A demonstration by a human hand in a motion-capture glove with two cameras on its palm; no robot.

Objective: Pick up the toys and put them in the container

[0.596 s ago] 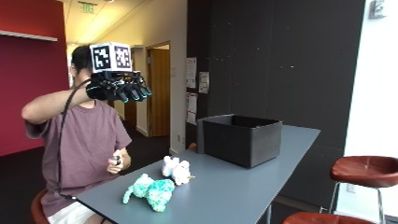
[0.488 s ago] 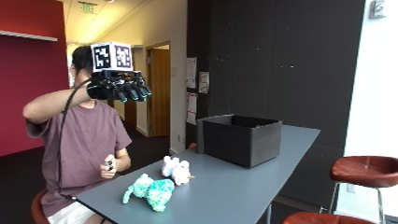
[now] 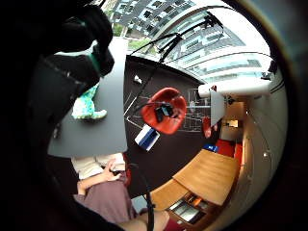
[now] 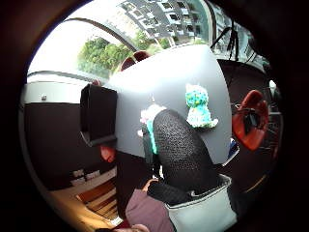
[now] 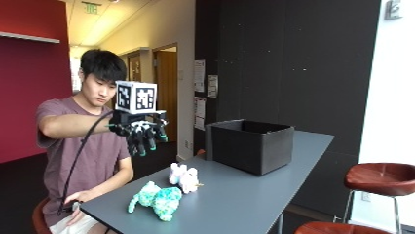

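Reach phase of the first pick: right hand (image 5: 141,132) hovers above the desk (image 5: 259,195), fingers (image 5: 150,140) hanging apart and relaxed, holding nothing. Two toys lie near the desk's near end, below and slightly ahead of the fingers and well apart from them: a green toy (image 5: 158,200) and, just beside it toward the box (image 5: 253,144), a white toy (image 5: 183,177). The box stands open at mid-desk, apparently empty, so no toy seems stowed yet. The next move likely calls for lowering the hand onto one toy and closing the fingers round its soft body, then carrying it over the box rim.
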